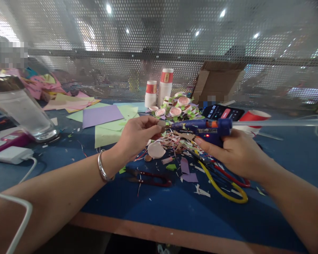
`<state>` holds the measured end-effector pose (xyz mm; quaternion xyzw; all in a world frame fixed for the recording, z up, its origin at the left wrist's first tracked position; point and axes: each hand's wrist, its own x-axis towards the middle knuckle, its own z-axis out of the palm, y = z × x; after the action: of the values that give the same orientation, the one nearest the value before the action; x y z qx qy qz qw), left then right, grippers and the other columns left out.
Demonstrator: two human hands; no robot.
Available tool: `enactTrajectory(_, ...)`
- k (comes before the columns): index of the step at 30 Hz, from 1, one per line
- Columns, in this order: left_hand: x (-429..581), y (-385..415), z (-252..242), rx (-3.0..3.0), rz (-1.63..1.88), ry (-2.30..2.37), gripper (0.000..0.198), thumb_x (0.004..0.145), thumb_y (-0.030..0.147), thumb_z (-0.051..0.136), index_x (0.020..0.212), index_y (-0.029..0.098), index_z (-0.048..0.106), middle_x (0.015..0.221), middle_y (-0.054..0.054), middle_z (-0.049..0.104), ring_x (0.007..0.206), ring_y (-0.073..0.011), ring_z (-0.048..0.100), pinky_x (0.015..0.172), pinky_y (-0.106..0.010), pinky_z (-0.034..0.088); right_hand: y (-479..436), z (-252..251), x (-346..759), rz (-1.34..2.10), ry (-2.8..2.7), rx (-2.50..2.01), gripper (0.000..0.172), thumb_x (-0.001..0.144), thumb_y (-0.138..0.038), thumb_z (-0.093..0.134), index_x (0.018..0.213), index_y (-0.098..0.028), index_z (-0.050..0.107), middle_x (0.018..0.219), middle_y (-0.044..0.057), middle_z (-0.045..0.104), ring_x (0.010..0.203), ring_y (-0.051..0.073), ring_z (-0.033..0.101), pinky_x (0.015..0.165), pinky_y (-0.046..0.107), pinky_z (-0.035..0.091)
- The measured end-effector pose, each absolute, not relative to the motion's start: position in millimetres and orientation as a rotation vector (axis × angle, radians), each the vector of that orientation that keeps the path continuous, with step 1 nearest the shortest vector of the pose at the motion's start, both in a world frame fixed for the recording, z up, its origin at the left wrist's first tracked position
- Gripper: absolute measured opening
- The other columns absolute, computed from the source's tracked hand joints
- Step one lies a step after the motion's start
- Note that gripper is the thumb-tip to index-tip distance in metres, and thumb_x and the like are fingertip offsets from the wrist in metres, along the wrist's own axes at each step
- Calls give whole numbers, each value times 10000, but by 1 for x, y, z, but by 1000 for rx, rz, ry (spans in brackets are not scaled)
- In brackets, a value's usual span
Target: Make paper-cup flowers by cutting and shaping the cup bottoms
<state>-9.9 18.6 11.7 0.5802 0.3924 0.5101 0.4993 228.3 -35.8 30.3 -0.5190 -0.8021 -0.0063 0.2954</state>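
My right hand (240,151) is wrapped round a blue hot glue gun (198,127) with its red light on. A long translucent glue stick (278,122) sticks out of the gun's back. Between the thumb and fingers of my left hand (137,135) is a small greyish disc (161,123), pinched right at the gun's nozzle; whether the two touch I cannot tell. Below lie a white paper disc (156,150) and a heap of paper shreds (172,141). Dark red thread snips (153,179) and scissors with one yellow and one red handle (217,187) rest nearer me.
Behind the shreds are decorated round paper pieces (175,112) and stacked paper cups (165,84). Coloured paper sheets (103,116) and a glass bottle (23,109) stand left, near a white charger (13,155). A phone (222,112), a red cup (254,118) and a cardboard box (217,83) are right.
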Motion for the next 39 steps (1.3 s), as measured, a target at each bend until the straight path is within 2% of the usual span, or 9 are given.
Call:
enactTrajectory(5, -9, 17, 15, 1260, 1261, 868, 58, 817, 85, 714, 775, 125, 713, 669, 0, 690, 626, -80, 632, 680, -228, 522, -34, 31, 230, 65, -2074, -1412, 402, 900, -527, 554, 647, -216, 581, 606, 29, 609, 568, 179, 523, 558, 319, 382)
enactTrajectory(10, -12, 20, 11, 1128, 1158, 792, 93, 853, 99, 691, 772, 105, 737, 706, -26, 704, 635, -71, 630, 676, -206, 509, -30, 34, 236, 328, -1760, -1586, 509, 781, -657, 669, 561, -218, 537, 508, -12, 520, 488, 128, 431, 504, 301, 347)
enactTrajectory(12, -14, 22, 9, 1108, 1126, 771, 77, 852, 119, 708, 791, 102, 753, 736, -36, 708, 665, -79, 641, 688, -208, 513, -25, 33, 240, 457, -1575, -1653, 516, 720, -661, 728, 543, -211, 549, 503, -10, 541, 465, 112, 430, 496, 297, 349)
enactTrajectory(23, -15, 21, 7, 1158, 1093, 737, 76, 850, 162, 724, 805, 121, 769, 793, -32, 702, 705, -86, 623, 746, -245, 523, -5, 27, 261, 722, -1389, -1766, 309, 724, -406, 805, 594, -175, 647, 549, 45, 635, 480, 144, 548, 477, 294, 444)
enactTrajectory(26, -14, 19, 8, 1173, 1091, 748, 64, 843, 166, 726, 816, 120, 762, 793, -34, 700, 707, -91, 623, 752, -257, 519, -3, 24, 261, 766, -1451, -1776, 328, 758, -415, 788, 573, -184, 647, 554, 51, 649, 483, 142, 547, 473, 287, 444)
enactTrajectory(30, -14, 18, 8, 1163, 1098, 768, 62, 844, 142, 708, 805, 115, 747, 799, -34, 698, 698, -90, 626, 753, -266, 521, 5, 12, 266, 708, -1504, -1828, 434, 780, -535, 743, 546, -194, 613, 551, 48, 645, 485, 157, 560, 473, 298, 445)
enactTrajectory(35, -15, 19, 8, 1208, 1075, 739, 74, 854, 169, 712, 835, 119, 762, 827, -36, 708, 708, -87, 635, 725, -244, 522, 14, 5, 277, 434, -1599, -1968, 563, 756, -649, 724, 460, -223, 507, 432, -28, 456, 440, 132, 424, 457, 286, 300)
enactTrajectory(37, -15, 19, 7, 1214, 1083, 739, 71, 851, 161, 707, 829, 120, 760, 827, -33, 709, 701, -84, 631, 718, -242, 522, 15, 8, 280, 316, -1641, -2012, 519, 750, -632, 735, 485, -226, 550, 447, -22, 466, 466, 152, 444, 487, 297, 300)
enactTrajectory(39, -14, 18, 7, 1215, 1089, 744, 65, 847, 155, 705, 829, 120, 757, 834, -33, 712, 690, -81, 625, 715, -245, 521, 14, 13, 281, 189, -1671, -2030, 430, 751, -597, 742, 570, -223, 631, 535, 16, 566, 533, 188, 505, 529, 316, 322)
